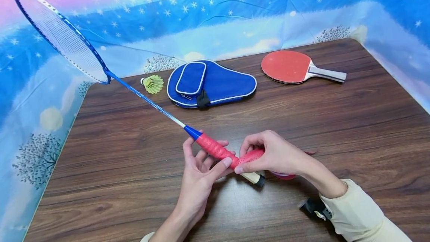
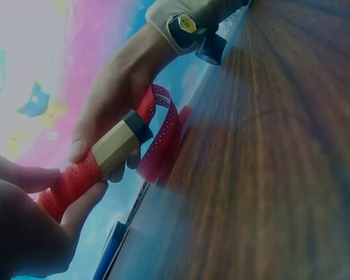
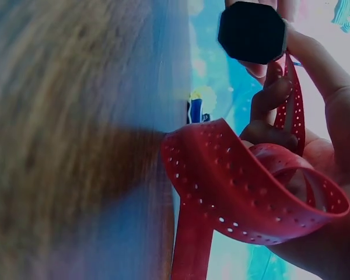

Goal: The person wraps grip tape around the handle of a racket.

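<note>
A blue and white badminton racket slants up over the table to the upper left. My left hand holds its handle, thumb and fingers around the part wrapped in red perforated grip tape. Near the butt, my right hand pinches the tape where it leaves the handle. The unwrapped end shows as a bare pale handle with a black butt cap. In the right wrist view, the loose grip tape curls below the right hand and trails down beside the table.
A brown wooden table lies beneath. Along its back are a yellow-green shuttlecock, a blue paddle case with white piping, and a red table tennis paddle. A starry, snowy-patterned cloth hangs behind the table.
</note>
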`<state>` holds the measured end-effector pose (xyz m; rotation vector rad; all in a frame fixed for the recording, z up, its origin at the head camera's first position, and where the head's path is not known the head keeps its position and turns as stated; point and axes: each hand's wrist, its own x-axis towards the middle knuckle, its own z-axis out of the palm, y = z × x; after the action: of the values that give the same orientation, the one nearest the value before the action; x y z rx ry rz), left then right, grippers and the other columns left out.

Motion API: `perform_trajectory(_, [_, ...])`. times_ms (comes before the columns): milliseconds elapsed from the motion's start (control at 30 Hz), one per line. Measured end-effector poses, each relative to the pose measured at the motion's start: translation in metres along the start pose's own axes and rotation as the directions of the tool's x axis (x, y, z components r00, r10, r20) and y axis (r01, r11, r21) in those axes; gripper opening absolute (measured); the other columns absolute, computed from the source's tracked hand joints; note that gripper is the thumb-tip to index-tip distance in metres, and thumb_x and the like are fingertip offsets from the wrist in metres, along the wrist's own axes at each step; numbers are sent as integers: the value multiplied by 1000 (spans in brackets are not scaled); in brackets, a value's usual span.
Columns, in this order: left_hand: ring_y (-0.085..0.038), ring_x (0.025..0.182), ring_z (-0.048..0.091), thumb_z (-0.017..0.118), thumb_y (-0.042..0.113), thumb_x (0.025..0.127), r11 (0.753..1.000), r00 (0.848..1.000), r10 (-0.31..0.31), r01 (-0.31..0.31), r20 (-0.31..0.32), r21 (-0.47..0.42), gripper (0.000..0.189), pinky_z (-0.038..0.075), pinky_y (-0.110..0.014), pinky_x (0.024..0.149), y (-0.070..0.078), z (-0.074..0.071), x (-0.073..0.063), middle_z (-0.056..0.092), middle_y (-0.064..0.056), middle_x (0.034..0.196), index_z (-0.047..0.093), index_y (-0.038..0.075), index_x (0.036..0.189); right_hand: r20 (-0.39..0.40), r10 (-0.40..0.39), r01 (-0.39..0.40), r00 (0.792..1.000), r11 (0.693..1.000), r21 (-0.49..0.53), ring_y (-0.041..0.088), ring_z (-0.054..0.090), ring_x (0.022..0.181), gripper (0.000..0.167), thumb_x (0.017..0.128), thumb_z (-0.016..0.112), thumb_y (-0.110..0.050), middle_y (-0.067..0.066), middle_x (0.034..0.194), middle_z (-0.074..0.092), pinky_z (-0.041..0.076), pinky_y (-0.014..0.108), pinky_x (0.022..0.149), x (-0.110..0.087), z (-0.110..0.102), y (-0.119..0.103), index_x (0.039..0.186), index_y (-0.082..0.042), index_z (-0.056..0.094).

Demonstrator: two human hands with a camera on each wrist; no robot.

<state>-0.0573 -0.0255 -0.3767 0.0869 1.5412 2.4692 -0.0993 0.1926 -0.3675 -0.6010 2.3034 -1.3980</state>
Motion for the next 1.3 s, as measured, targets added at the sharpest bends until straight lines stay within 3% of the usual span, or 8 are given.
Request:
perform_trajectory(333, [-44,117,55,68,-7,88,996,997,68,-66,-32,51,83,53,-47,89,4,-1,0,42,-28,135,22,30,146,-27,13,-13,1000,1000,-12,14,52,68,21,79,82,-43,-6,75,64,41,28,57,1,-5,0,88,-29,70])
perform_trajectory(500, [-48,116,55,68,-9,87,996,995,83,-81,-49,38,84,52,-49,89,7,-1,2,39,-30,132,27,33,148,-28,37,-37,999,999,9,16,57,75,20,80,81,-41,-5,81,67,47,31,62,1,-8,0,91,-27,70])
perform_trajectory(800, [-45,114,58,62,-15,87,996,996,93,-93,-7,-17,88,51,-53,88,9,1,1,41,-29,135,28,34,151,9,19,-19,1000,1000,24,16,59,77,19,83,79,-39,-7,86,69,49,32,63,0,-8,1,98,-30,73])
perform_trajectory(1000, [-47,118,55,56,-17,90,992,991,127,-125,40,-31,81,51,-54,86,3,2,0,48,-22,137,21,25,150,-3,2,-2,1000,999,36,17,58,71,20,81,81,-39,-5,81,68,47,30,57,0,-6,1,98,-31,73])
perform_trajectory(1300, [-43,114,59,66,-8,89,998,998,58,-58,26,22,81,53,-49,87,1,2,1,44,-23,142,24,29,147,9,28,-29,1000,999,42,16,56,66,26,75,84,-43,-3,74,65,44,28,54,-1,0,-4,90,-27,70])
